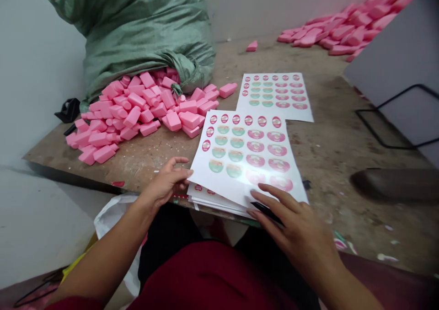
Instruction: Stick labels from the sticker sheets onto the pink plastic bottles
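Note:
A white sticker sheet (pixel 247 163) with rows of pink and green labels lies tilted over a stack of similar sheets (pixel 219 201) at the table's front edge. My left hand (pixel 166 179) pinches the top sheet's left corner between thumb and fingers. Over the sheet's lower right part is my right hand (pixel 291 218), its fingers closed on a slim black tool (pixel 267 211), fingertips near the paper. The tool's exact kind is unclear. Behind the top sheet rests another sticker sheet (pixel 274 97), its lower edge partly covered.
Small pink bottles (pixel 137 109) spill from a green sack (pixel 147 31) at the back left. More pink bottles (pixel 343 29) are heaped at the back right. A black wire frame (pixel 391 113) stands at the right. A white bag (pixel 118 218) hangs below the front edge.

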Demonstrator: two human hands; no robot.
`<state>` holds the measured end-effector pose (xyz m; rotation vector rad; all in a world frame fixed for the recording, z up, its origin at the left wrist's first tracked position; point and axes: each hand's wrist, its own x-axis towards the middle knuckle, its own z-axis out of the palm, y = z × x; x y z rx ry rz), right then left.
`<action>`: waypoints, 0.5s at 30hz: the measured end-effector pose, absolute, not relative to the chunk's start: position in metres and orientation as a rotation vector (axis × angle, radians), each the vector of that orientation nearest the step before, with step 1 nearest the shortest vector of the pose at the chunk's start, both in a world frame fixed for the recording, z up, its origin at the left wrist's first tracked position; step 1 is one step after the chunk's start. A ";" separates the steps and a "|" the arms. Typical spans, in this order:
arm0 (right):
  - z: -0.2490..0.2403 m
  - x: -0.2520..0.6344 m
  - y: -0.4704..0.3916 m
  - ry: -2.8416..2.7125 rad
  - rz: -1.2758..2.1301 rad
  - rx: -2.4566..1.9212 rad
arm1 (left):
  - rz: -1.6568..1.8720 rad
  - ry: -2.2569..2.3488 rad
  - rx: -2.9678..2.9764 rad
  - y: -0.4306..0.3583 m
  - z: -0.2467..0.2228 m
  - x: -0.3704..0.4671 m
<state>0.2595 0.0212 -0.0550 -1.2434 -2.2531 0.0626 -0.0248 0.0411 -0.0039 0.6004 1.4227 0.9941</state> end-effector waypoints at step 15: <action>0.033 0.309 0.114 -1.945 -0.467 -1.383 | 1.230 1.465 0.988 0.033 -0.047 0.008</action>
